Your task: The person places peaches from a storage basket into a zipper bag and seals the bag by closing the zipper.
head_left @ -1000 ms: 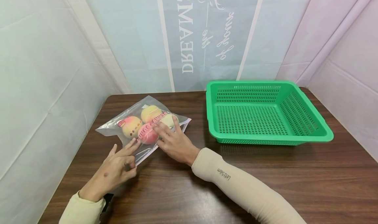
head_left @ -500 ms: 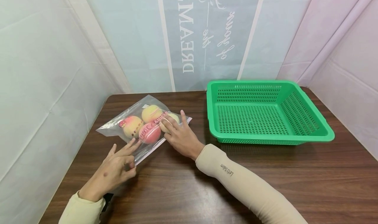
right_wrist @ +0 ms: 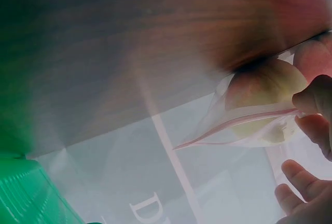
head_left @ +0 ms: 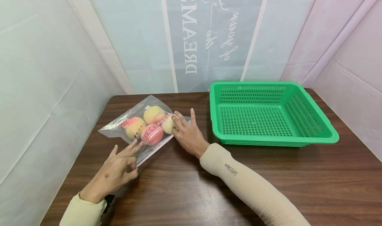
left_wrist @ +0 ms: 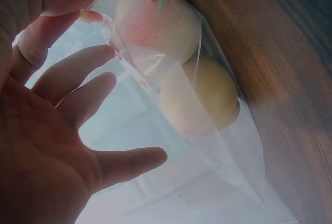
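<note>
A clear zip bag (head_left: 114,126) with red print lies on the table's left side, several yellow and pink peach-like fruits (head_left: 152,138) inside it. At its near corner my left hand (head_left: 117,169) pinches the zip edge between thumb and index finger, the other fingers spread out over the plastic. My right hand (head_left: 191,136) is farther along the same edge, beside a pale yellow fruit (head_left: 168,125). In the right wrist view, its thumb and index finger pinch the pink zip strip (right_wrist: 249,117); the bag's mouth looks parted beyond them.
To the right on the brown wooden table (head_left: 191,193) stands a green perforated plastic basket (head_left: 274,140) with nothing in it. A printed cloth (head_left: 209,37) hangs behind the table, and a pale sheet (head_left: 44,86) at the left.
My right hand has slid along the zip edge, up and to the right, toward the far corner. The left hand stays at the near corner.
</note>
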### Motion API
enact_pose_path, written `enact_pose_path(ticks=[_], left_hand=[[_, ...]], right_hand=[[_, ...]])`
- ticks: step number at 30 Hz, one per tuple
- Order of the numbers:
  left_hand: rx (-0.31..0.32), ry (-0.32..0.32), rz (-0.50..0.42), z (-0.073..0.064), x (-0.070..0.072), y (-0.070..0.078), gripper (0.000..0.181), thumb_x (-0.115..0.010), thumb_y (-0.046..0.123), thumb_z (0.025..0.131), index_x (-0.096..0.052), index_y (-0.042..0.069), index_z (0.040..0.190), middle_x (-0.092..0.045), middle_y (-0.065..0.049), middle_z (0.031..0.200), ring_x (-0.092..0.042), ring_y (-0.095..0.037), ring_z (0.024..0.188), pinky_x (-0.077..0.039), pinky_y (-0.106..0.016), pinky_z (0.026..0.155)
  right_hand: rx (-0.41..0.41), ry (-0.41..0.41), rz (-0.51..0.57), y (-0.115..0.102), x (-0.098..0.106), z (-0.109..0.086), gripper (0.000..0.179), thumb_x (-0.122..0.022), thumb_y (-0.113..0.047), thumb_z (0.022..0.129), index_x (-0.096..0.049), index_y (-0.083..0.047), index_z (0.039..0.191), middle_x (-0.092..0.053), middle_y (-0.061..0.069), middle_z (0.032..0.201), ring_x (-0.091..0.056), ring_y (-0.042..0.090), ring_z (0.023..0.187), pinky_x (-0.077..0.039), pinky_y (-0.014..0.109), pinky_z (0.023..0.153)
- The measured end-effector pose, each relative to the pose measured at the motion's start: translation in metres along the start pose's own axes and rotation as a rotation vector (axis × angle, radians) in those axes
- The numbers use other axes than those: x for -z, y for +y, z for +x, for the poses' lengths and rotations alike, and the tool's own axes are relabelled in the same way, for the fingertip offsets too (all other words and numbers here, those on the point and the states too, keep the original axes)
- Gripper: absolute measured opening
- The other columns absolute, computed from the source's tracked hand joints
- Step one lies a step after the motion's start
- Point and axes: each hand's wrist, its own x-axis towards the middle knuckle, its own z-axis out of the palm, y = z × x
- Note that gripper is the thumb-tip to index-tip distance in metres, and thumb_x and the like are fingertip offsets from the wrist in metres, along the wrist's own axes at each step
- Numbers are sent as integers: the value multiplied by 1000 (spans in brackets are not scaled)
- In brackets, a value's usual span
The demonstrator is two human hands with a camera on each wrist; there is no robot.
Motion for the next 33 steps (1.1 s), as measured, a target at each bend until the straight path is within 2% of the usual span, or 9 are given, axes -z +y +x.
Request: enact_pose_path(ticks=[9,14,20,27,33], left_hand=[[12,-9,4,-1,2,0,52,-83,-7,67,-45,28,66,-53,-13,145,-40,-35,141,-17,-79,102],[17,-10,13,-2,3,-1,52,-83,-7,68,-45,28,66,-54,-15,143,-41,-35,140,-17,-78,103],[20,-6,16,-2,2,-1,50,-81,-7,67,-44,28,65,-55,-15,142,-41,-35,140,-18,-78,103],[18,1,26,-3,2,-2,51,-82,-7,66,-44,27,65,-56,-16,141,-42,-38,138,-17,-78,103],[19,9,31,-4,2,-1,50,-80,-7,66,-44,28,65,-56,-16,141,-43,-38,138,-18,-79,103]], right_hand=[[-69,-84,-57,3,-2,1,8,-68,-23,95,-75,-21,98,-58,11,132,-41,30,138,-28,73,104],[-134,-164,-101,2,-1,3,9,-66,-22,95,-75,-20,96,-58,13,133,-40,32,138,-29,73,103],[-225,-266,-133,3,-2,6,13,-65,-19,97,-76,-17,102,-56,16,138,-38,33,140,-28,74,103],[-299,-279,-131,6,-6,7,12,-65,-19,97,-76,-16,98,-55,18,136,-38,35,140,-29,74,102],[-333,-325,-130,9,-8,10,16,-63,-20,98,-77,-14,104,-54,20,137,-36,37,140,-29,75,101]])
